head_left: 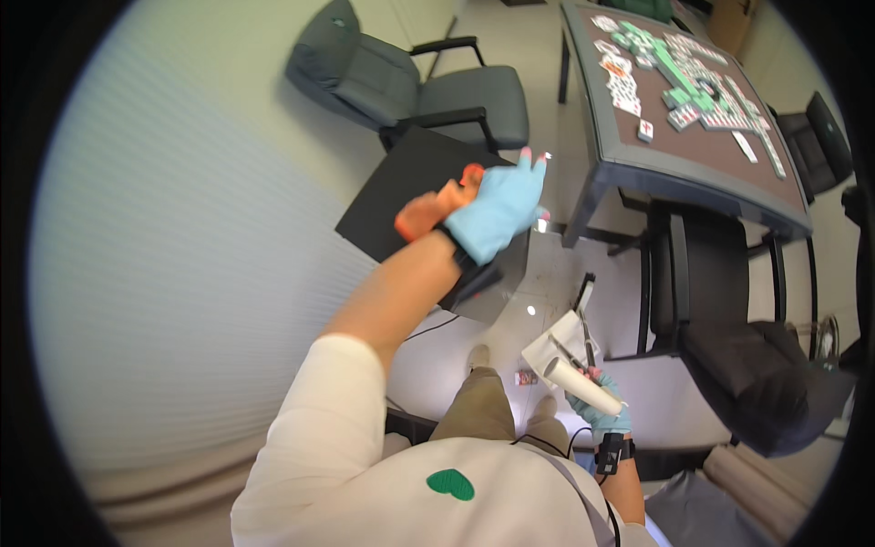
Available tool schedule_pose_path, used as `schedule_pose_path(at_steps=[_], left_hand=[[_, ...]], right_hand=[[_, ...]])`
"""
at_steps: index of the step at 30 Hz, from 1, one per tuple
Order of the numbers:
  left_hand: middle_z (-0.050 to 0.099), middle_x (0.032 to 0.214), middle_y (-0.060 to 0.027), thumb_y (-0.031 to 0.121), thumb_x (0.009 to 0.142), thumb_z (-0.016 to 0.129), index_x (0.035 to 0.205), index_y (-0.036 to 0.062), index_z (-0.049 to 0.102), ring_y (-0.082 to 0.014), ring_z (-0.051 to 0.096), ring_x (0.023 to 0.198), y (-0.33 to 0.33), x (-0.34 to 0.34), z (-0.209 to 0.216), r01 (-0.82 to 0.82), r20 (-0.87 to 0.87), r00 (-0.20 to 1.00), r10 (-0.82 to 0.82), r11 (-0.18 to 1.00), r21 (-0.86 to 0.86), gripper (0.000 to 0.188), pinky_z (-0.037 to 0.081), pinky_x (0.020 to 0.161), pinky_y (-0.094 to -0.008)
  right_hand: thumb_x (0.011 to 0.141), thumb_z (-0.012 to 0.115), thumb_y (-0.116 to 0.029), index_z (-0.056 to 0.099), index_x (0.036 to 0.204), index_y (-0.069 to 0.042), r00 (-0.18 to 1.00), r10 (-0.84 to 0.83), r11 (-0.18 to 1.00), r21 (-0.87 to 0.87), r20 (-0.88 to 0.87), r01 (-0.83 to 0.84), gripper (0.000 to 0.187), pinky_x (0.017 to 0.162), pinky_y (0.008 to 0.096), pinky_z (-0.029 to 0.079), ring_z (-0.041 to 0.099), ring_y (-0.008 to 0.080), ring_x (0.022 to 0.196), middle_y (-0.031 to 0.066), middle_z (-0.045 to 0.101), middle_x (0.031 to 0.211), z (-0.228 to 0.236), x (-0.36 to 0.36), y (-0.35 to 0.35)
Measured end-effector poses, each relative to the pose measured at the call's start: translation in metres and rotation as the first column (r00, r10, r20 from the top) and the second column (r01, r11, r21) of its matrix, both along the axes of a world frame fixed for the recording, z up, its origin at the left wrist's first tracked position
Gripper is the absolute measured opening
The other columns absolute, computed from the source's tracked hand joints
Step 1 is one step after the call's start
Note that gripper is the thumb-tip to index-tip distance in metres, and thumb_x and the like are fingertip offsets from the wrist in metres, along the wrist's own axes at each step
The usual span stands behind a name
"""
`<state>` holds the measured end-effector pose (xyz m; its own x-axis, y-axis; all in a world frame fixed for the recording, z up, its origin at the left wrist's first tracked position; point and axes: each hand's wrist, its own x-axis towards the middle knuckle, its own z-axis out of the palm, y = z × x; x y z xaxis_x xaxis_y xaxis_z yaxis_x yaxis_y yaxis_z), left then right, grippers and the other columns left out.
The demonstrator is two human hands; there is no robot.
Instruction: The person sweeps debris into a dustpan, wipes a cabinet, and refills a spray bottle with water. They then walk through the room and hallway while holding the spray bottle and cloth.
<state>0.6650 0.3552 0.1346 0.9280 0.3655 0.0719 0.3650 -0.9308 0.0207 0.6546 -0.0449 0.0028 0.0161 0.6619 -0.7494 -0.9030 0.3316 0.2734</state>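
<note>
My left hand, in a pale blue glove with bare fingertips, is over the black box-like cabinet with its fingers stretched apart. Beside it on the cabinet top is a blurred orange object, partly hidden by my hand and wrist; its kind is unclear. Low on the right, my right hand, gloved alike, is closed around a white roll. A white sheet-like piece and a dark-and-white long-handled item are at the same hand; how they are held is hard to make out.
A grey office armchair stands behind the cabinet. At the right is a mahjong table with scattered tiles, and a black chair at its near side. A pleated white curtain fills the left. A small packet lies near my feet.
</note>
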Motion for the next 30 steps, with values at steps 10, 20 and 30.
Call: schedule_pose_path(at_steps=[10, 20, 30], left_hand=[[0.073, 0.102, -0.0104, 0.04, 0.075, 0.081, 0.105, 0.0094, 0.071, -0.0317, 0.071, 0.097, 0.032, 0.058, 0.009, 0.249, -0.465, 0.845, -0.266, 0.964, -0.098, 0.044, 0.056, 0.078, -0.0447], [0.06, 0.104, -0.0114, 0.034, 0.075, 0.081, 0.102, 0.0077, 0.058, -0.0344, 0.069, 0.076, -0.026, -0.051, 0.025, 0.365, -0.333, 0.864, -0.379, 0.925, -0.105, 0.044, 0.056, 0.067, -0.0462], [0.062, 0.131, -0.0088, 0.031, 0.077, 0.077, 0.124, 0.012, 0.059, -0.0189, 0.064, 0.056, -0.068, -0.165, -0.02, 0.534, -0.413, 0.764, -0.495, 0.845, -0.026, 0.053, 0.049, 0.051, -0.0369]], right_hand=[[0.095, 0.06, -0.016, 0.06, 0.096, 0.005, 0.997, -0.071, 0.997, 0.038, 0.038, 0.069, 0.022, 0.084, 0.0334, 0.058, 0.067, 0.0177, 0.07, 0.0072, 0.065, 0.077, 0.036, -0.02, 0.026], [0.095, 0.063, -0.016, 0.057, 0.097, 0.002, 0.997, -0.064, 0.997, 0.038, 0.05, 0.063, 0.019, 0.08, 0.0344, 0.058, 0.063, 0.0156, 0.071, 0.0087, 0.062, 0.085, 0.03, -0.017, 0.017], [0.097, 0.06, -0.014, 0.058, 0.106, 0.003, 0.989, -0.086, 0.995, 0.063, 0.118, 0.079, 0.02, 0.082, 0.0366, 0.06, 0.069, 0.0176, 0.07, 0.0091, 0.066, 0.087, 0.006, -0.028, -0.009]])
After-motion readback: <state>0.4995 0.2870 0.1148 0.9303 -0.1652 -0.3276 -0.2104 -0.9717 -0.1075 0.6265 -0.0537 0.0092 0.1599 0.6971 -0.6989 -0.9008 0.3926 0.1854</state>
